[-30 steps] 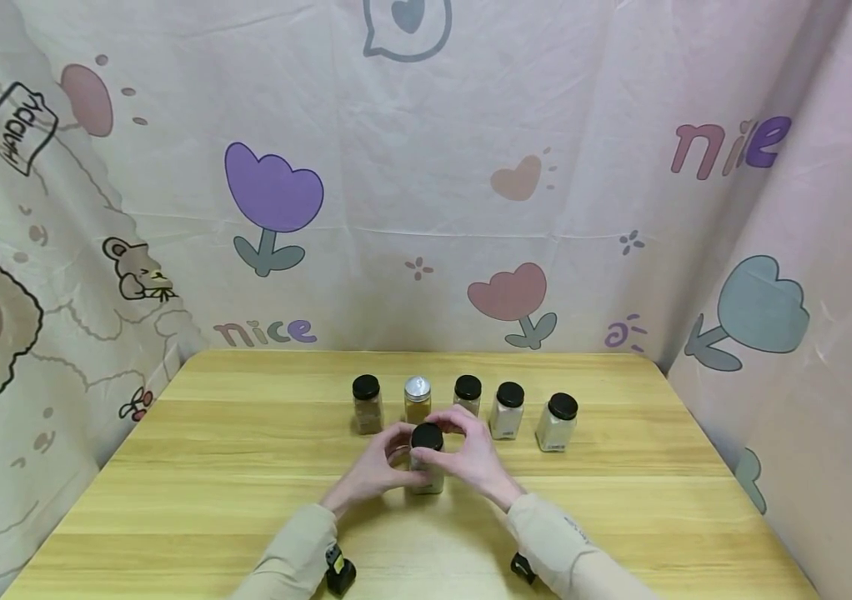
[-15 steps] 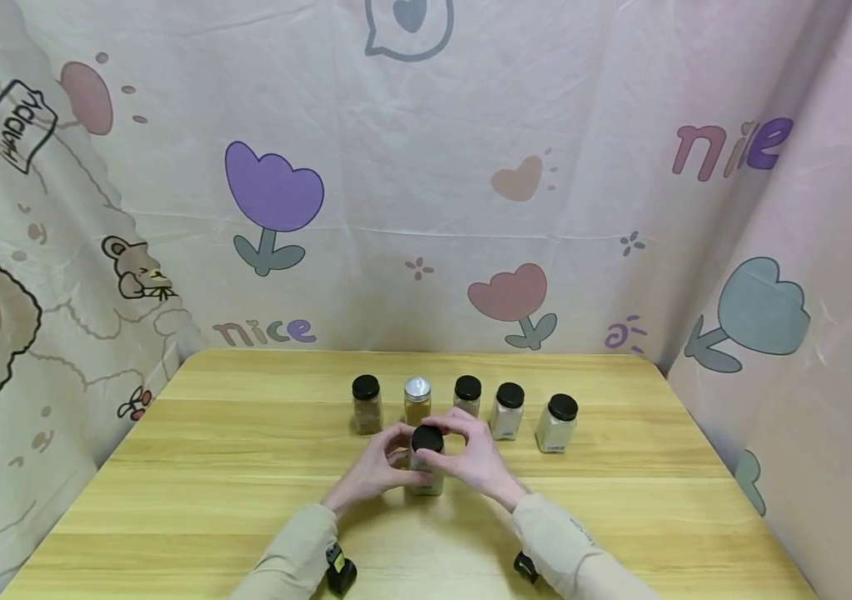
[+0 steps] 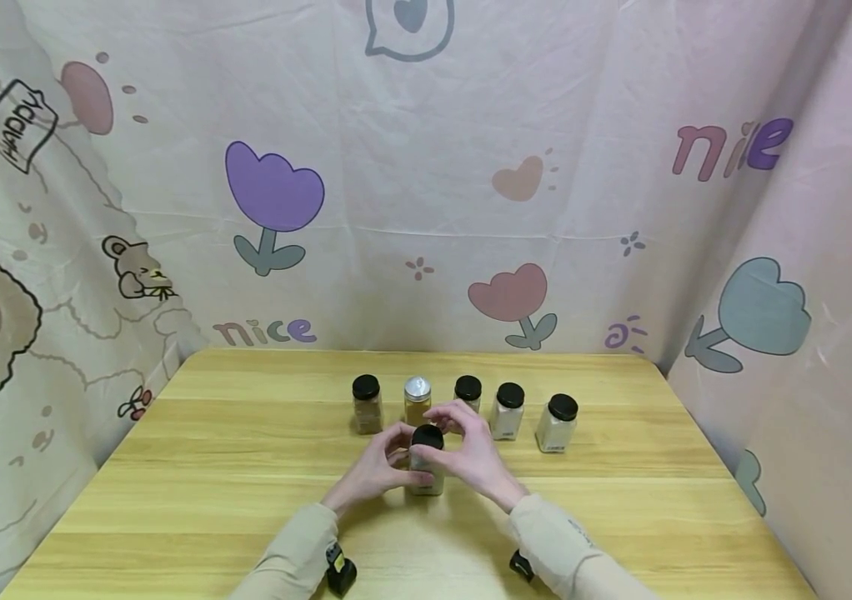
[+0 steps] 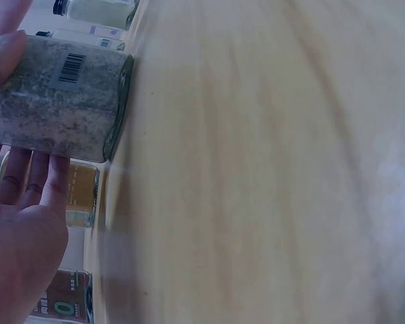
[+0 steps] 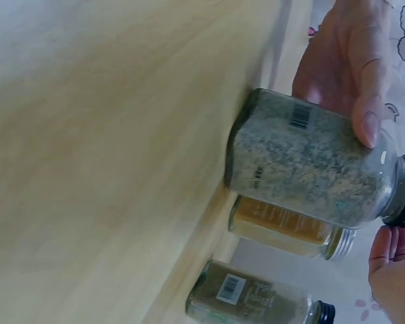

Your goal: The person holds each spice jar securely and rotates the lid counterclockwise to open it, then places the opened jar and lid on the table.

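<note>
A glass spice jar (image 3: 429,485) with a black lid (image 3: 428,435) stands upright on the table before me. Through its glass, in the right wrist view, the jar (image 5: 304,162) shows a grey-white speckled filling and a barcode. My left hand (image 3: 375,468) grips the jar's body, thumb in front and fingers behind. Around the lid curls my right hand (image 3: 474,454), its thumb across the front and its fingers at the far side. The left wrist view shows the jar's lower half (image 4: 67,101); the lid is out of that frame.
Behind the hands, several more spice jars stand in a row: a brown one (image 3: 368,410), a silver-lidded yellow one (image 3: 418,400), a partly hidden black-lidded one (image 3: 468,389) and two pale ones, the nearer pale jar (image 3: 557,425) rightmost. A patterned curtain (image 3: 396,167) hangs behind the wooden table (image 3: 231,467).
The right hand's fingers have shifted slightly at the lid and lifted a little behind it. The left hand and the jar stay in place.
</note>
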`<state>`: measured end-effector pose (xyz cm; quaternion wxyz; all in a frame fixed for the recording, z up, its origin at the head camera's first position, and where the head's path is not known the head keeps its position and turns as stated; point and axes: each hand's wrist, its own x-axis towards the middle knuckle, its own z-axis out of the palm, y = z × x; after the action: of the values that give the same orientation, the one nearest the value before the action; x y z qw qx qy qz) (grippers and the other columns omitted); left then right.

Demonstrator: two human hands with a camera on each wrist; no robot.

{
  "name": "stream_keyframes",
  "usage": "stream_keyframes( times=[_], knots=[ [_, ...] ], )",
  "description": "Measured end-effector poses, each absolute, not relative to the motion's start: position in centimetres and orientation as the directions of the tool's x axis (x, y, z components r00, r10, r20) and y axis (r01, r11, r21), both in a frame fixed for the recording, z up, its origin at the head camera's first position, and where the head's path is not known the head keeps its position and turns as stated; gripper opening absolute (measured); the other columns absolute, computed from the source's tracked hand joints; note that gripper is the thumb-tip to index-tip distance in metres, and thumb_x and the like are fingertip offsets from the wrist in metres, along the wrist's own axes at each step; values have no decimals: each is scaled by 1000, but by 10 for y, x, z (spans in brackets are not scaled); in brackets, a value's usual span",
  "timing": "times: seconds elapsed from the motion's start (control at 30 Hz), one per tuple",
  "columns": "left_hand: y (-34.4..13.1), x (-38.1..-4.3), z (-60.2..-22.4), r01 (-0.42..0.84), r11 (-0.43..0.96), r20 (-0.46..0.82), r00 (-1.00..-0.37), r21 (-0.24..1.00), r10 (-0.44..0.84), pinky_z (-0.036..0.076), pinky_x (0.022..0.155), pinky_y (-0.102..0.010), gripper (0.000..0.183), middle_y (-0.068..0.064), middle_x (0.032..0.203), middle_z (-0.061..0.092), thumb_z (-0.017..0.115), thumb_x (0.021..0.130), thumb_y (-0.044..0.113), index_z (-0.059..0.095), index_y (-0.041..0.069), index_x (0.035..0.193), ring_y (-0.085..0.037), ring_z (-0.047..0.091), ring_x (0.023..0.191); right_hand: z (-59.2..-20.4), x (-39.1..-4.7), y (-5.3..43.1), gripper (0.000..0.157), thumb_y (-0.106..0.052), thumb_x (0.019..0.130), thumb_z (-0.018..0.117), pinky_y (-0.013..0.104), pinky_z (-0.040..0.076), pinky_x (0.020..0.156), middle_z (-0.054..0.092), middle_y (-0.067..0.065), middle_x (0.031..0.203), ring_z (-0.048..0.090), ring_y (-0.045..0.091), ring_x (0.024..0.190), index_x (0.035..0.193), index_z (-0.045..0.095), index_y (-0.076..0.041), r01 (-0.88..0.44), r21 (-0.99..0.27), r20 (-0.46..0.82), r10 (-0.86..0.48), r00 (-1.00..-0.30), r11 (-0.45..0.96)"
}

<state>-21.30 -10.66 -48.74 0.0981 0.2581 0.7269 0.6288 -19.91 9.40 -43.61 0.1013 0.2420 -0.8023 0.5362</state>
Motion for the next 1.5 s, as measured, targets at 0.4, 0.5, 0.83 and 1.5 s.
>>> stream_keyframes(
  times=[0.4, 0.5, 0.83, 1.5],
  knots=[
    [-107, -214, -489, 268, 63, 203, -846, 961, 493, 50, 105, -17, 51, -15, 129, 57, 85, 80, 11, 57, 3, 122, -3, 61, 114, -430, -199, 98, 38, -2, 85, 75, 29, 52, 110, 67, 20, 123, 64, 27, 115, 122, 67, -2, -538, -813, 414, -429, -803, 222],
    [-107, -214, -489, 266, 71, 197, -846, 961, 496, 49, 105, -16, 51, -15, 129, 58, 85, 81, 12, 57, 3, 122, -4, 61, 114, -431, -198, 99, 43, -4, 85, 77, 31, 51, 111, 65, 17, 125, 63, 28, 116, 126, 65, -4, -534, -814, 410, -424, -808, 230],
    [-107, -214, -489, 269, 91, 190, -844, 959, 502, 49, 108, -21, 51, -16, 129, 58, 84, 82, 12, 55, 2, 123, -6, 61, 116, -428, -197, 93, 46, -23, 74, 90, 31, 50, 75, 65, 8, 104, 53, 15, 85, 113, 72, -9, -481, -771, 391, -286, -875, 418],
    [-106, -214, -489, 283, 90, 203, -843, 955, 498, 50, 107, -21, 51, -17, 128, 58, 84, 82, 12, 55, 0, 123, -7, 61, 115, -426, -198, 99, 47, -24, 82, 84, 34, 54, 93, 66, 7, 119, 61, 23, 106, 123, 68, -7, -515, -751, 359, -399, -844, 413]
  ],
)
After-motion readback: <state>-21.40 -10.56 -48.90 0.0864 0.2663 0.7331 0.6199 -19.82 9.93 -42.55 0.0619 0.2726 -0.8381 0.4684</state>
